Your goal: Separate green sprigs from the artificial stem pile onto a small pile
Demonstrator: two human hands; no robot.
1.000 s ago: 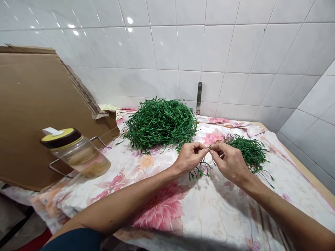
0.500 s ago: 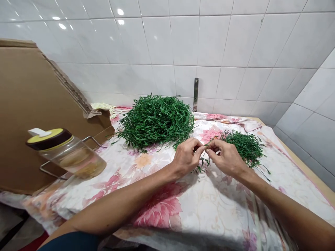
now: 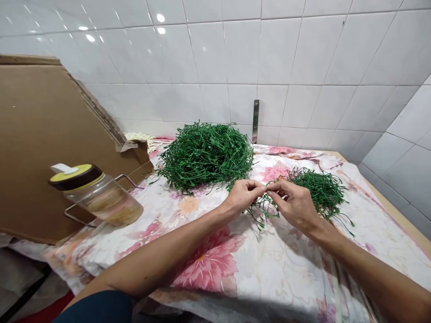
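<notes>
My left hand (image 3: 245, 199) and my right hand (image 3: 293, 206) meet at the fingertips above a floral cloth (image 3: 215, 264). Both pinch a thin green artificial vine strand (image 3: 263, 210), whose sprigs hang down below them. A large tangled pile of the same green vine (image 3: 205, 157) lies just beyond my left hand. A smaller pile (image 3: 319, 193) sits beyond my right hand, almost touching its fingers. The exact grip points are partly hidden by my fingers.
A glass jar (image 3: 101, 197) with a yellow and black lid stands in a wire holder (image 3: 77, 213) at the left, before a large cardboard sheet (image 3: 40, 143). White tiled walls (image 3: 303, 58) rise behind and to the right, with a metal bracket (image 3: 255, 121).
My fingertips have moved slightly apart, and more of the green sprig now shows beneath them. The view has shifted a little, while both piles stay in place on the cloth.
</notes>
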